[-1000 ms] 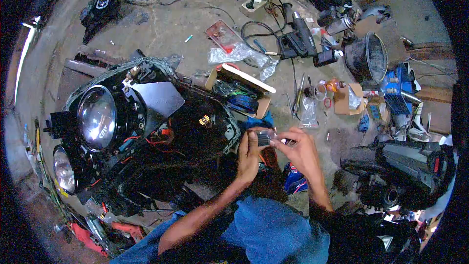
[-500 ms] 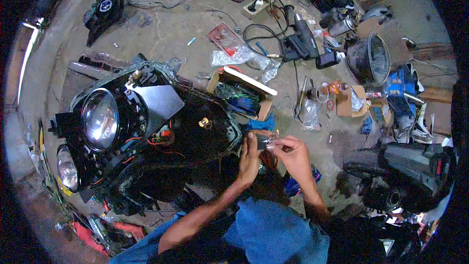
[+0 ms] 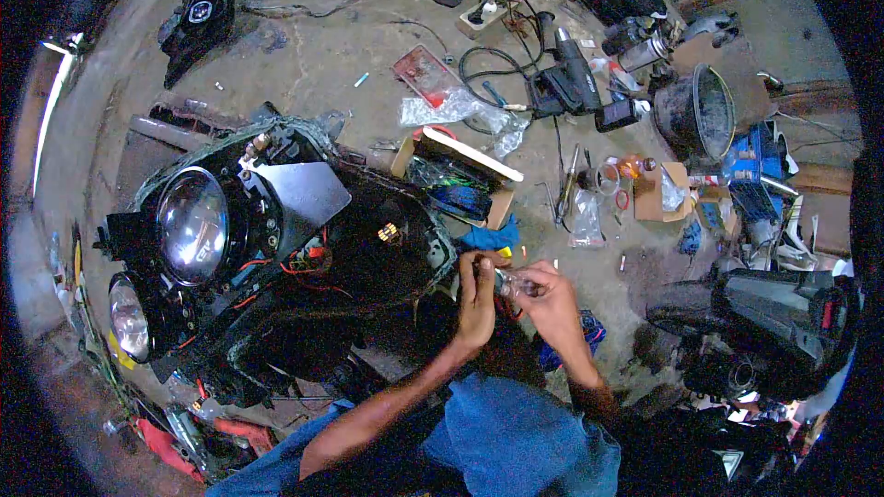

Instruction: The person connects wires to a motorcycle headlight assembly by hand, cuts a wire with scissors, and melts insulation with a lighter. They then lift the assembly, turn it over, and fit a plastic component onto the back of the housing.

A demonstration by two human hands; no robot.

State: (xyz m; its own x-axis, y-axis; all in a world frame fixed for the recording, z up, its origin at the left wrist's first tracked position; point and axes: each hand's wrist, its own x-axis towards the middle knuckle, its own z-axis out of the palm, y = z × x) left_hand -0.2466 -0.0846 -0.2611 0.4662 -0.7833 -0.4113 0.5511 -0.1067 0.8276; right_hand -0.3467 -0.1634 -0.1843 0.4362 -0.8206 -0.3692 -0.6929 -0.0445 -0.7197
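Note:
Both of my hands are together at the near end of a black headlight housing (image 3: 368, 239), which has round projector lenses (image 3: 191, 225). A small clear plastic packet (image 3: 523, 286) is pinched between the fingertips of my right hand (image 3: 552, 308). My left hand (image 3: 476, 308), fingers bent and close together, grips the packet's left end. What lies inside the packet is too small to make out. Orange wires (image 3: 304, 265) show within the housing. Just beyond my hands lie a blue cloth (image 3: 490, 237) and an open cardboard box (image 3: 502, 207) with dark cables.
A heat gun (image 3: 573, 74) lies on the floor beside a power strip (image 3: 479, 20). Farther right stand a black bucket (image 3: 709, 110) and a blue crate (image 3: 753, 170). Screwdrivers (image 3: 573, 170) lie ahead on the right. A dark motorcycle part (image 3: 773, 304) is at right.
My left hand has turned more upright, its fingers now covering the grey part seen before. The right hand has shifted slightly lower, and more of the clear plastic shows.

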